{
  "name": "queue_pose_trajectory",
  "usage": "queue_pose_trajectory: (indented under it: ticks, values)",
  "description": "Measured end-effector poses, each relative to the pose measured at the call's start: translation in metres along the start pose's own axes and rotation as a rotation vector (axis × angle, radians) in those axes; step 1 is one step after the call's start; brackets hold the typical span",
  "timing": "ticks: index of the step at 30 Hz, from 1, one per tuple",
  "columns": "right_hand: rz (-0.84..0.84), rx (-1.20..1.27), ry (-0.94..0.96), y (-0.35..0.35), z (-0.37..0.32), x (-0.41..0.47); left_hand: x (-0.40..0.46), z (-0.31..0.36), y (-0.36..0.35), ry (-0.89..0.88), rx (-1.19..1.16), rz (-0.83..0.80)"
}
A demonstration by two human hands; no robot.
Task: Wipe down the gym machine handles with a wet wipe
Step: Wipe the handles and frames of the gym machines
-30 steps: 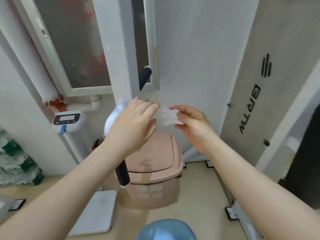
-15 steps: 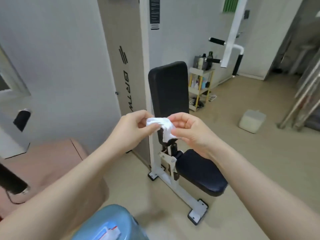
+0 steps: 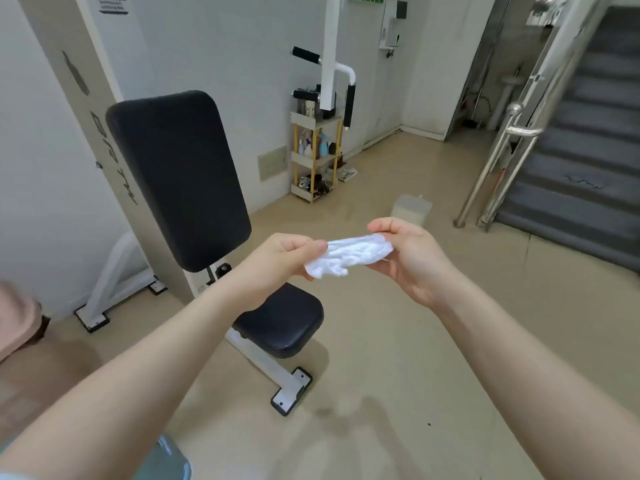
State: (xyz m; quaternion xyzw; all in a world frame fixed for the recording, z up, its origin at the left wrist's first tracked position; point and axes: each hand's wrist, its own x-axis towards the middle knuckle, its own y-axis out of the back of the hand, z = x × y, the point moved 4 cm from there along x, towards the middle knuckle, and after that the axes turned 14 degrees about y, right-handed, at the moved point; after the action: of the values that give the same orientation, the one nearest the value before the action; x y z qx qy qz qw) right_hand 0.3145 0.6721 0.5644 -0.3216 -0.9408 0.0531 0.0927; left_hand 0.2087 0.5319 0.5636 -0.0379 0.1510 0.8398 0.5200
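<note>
A crumpled white wet wipe (image 3: 349,255) is stretched between both hands at chest height. My left hand (image 3: 277,265) pinches its left end, and my right hand (image 3: 412,258) grips its right end between thumb and fingers. Below and left of them stands the gym machine's black backrest (image 3: 176,178) and black seat (image 3: 280,320). Far across the room, a white machine arm carries black foam handles: an upper one (image 3: 306,55), a lower one (image 3: 304,95) and a vertical one (image 3: 349,105). Both hands are well away from those handles.
A beige machine column (image 3: 79,84) rises at the left. A small yellow-framed shelf cart (image 3: 315,157) with bottles stands by the back wall. A white box (image 3: 410,209) sits on the floor. Steel railings (image 3: 512,140) and grey stairs (image 3: 588,133) fill the right.
The view has swung right from the pink bin and window to the seat and far handles. The wipe, bunched between my hands before, is now pulled out wider.
</note>
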Motion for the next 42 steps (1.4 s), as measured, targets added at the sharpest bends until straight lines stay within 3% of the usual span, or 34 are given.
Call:
queue_pose_trajectory:
  ticks: [4,10,13,15,23,25,27,30,33,36,40,42]
  values:
    - [0.042,0.143,-0.043,0.049,0.003,0.035,0.052,0.011,-0.026,0.016,-0.112,-0.055]
    - [-0.016,0.178,-0.052,0.102,0.027,0.127,0.169,0.024,-0.029,0.042,-0.297,0.090]
    - [-0.217,-0.072,-0.040,0.133,0.038,0.195,0.246,0.034,-0.026,0.055,-0.335,0.098]
    - [-0.265,-0.265,-0.017,0.155,0.038,0.247,0.298,0.049,-0.018,0.050,-0.362,0.095]
    - [-0.020,-0.067,-0.068,0.230,0.049,0.432,0.488,0.092,0.005,0.096,-0.155,0.240]
    - [0.102,-0.181,-0.018,0.250,0.063,0.475,0.535,0.095,0.003,0.112,-0.098,0.293]
    - [0.185,-0.455,0.110,0.266,0.072,0.522,0.582,0.100,0.000,0.113,-0.083,0.355]
    - [0.058,-0.635,0.237,0.266,0.080,0.588,0.648,0.109,-0.001,0.075,0.003,0.537]
    - [-0.096,-0.372,0.174,0.264,0.091,0.652,0.709,0.124,0.007,0.066,0.018,0.673]
    - [-0.147,-0.083,0.082,0.276,0.097,0.714,0.759,0.139,0.021,0.088,-0.014,0.706]
    - [-0.258,-0.085,0.108,0.275,0.104,0.781,0.808,0.148,0.045,0.076,0.096,0.606]
    - [-0.270,-0.086,0.080,0.270,0.113,0.812,0.826,0.148,0.066,0.103,0.036,0.547]
